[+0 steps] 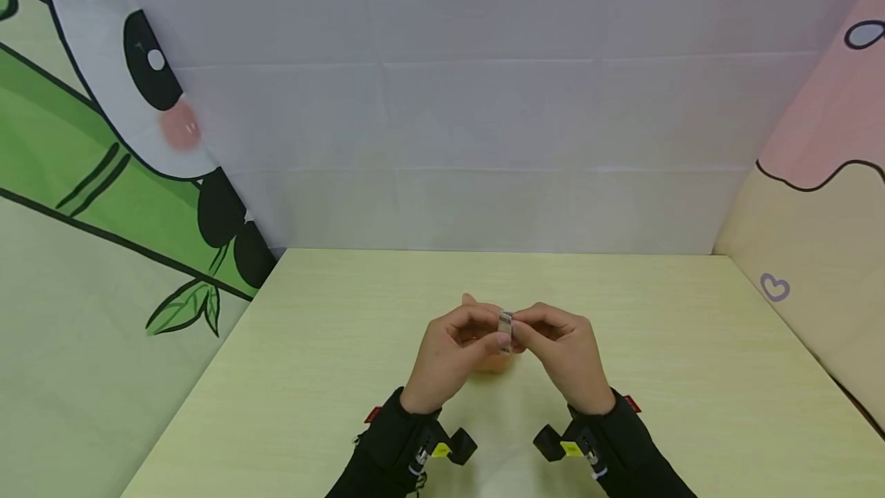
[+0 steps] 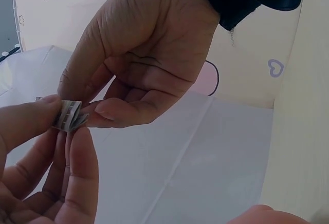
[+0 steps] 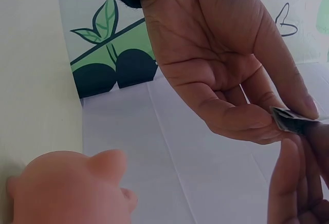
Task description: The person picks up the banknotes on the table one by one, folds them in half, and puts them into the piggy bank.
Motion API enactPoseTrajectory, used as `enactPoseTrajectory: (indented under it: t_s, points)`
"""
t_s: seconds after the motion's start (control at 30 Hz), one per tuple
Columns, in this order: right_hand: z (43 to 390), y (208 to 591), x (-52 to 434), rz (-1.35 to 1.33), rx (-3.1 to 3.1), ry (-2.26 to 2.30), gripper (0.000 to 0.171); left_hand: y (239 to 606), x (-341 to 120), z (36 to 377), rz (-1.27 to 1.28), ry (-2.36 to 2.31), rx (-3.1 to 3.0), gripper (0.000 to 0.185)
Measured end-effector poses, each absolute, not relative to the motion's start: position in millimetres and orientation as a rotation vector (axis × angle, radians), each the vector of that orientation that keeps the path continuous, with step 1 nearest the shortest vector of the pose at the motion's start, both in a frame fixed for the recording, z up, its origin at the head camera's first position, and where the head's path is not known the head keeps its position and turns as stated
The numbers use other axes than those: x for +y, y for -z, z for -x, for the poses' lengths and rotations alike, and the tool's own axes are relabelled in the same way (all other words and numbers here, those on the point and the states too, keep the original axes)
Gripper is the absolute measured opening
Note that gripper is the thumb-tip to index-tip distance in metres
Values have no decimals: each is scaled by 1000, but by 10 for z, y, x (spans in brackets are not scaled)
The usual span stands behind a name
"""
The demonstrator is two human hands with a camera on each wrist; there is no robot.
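In front of me, my left hand (image 1: 445, 356) pinches a small folded banknote (image 1: 505, 325) between thumb and fingers. My right hand (image 1: 570, 356) pinches the same note from its other side, with thumb and forefinger at its edge. Up close in the left wrist view, the banknote (image 2: 69, 115) shows several stacked folds and a pale, striped print. Beneath and behind the hands is a rounded pink, pig-like figure (image 1: 492, 364), mostly hidden by them in the head view. The right wrist view shows this figure (image 3: 72, 190) with its stubby ear-like bumps.
The hands are above a pale wooden table (image 1: 332, 313). A white cloth wall (image 1: 484, 121) stands along its far edge. Printed cloth panels with cartoon drawings flank it, the green one (image 1: 83, 137) on the left. Both wrists carry black camera mounts (image 1: 462, 446).
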State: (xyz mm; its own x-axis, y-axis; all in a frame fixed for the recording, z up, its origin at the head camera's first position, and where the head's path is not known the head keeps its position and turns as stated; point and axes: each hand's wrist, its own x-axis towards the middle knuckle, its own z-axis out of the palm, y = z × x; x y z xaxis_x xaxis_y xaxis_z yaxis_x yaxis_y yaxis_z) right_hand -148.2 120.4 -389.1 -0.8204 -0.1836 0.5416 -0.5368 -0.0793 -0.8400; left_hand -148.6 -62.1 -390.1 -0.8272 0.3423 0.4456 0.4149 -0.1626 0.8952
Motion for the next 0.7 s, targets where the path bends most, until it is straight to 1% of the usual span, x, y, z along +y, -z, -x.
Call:
enactPoseTrajectory:
  t_s: [0.47, 0.7]
  points:
    - [1468, 3870, 1238, -865, -1986, -1927, 21, 3911, -614, 1488, 902, 2159, -1973, 24]
    - [1458, 3865, 1242, -877, -1988, -1915, 23, 3912, -602, 1484, 911, 2181, -1940, 21]
